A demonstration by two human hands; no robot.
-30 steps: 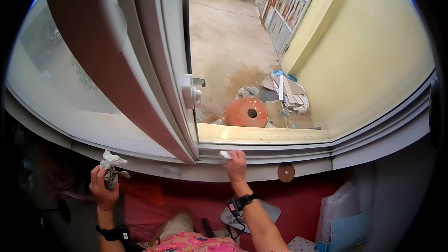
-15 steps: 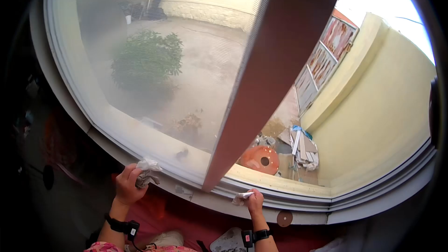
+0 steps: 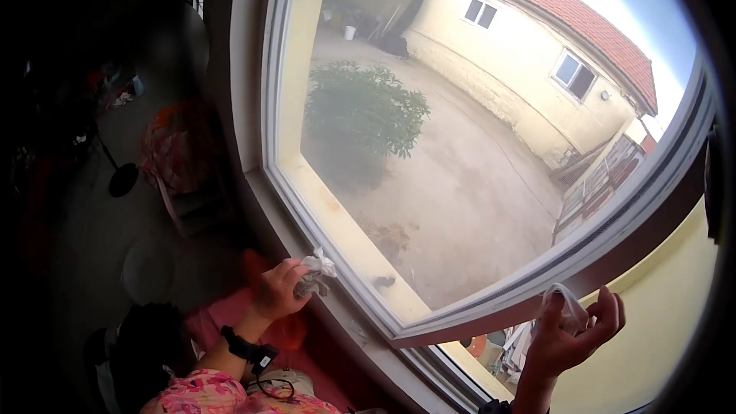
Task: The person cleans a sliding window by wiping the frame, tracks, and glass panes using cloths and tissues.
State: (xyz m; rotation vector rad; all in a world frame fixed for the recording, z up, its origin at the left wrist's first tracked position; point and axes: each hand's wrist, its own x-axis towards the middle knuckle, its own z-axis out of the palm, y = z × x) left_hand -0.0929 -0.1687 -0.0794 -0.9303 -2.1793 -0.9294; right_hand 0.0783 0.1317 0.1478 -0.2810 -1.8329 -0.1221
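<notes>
Courtyard (image 3: pixel 475 176) beyond window glass (image 3: pixel 368 192): glass hazy left, clearer right, so seemingly part done. Your left hand (image 3: pixel 280 290) clutches crumpled wad (image 3: pixel 314 274) by frame (image 3: pixel 484 297); right hand (image 3: pixel 569 339), fingers (image 3: pixel 609 314) half-curled, holds pale scrap (image 3: pixel 566 300).

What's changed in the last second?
Right hand lifted from the lower window track to near the sash stile, fingers more spread, white scrap still in it. View swung left and tilted. Nothing visibly picked up or let go. Same: left hand grips the crumpled wad.
</notes>
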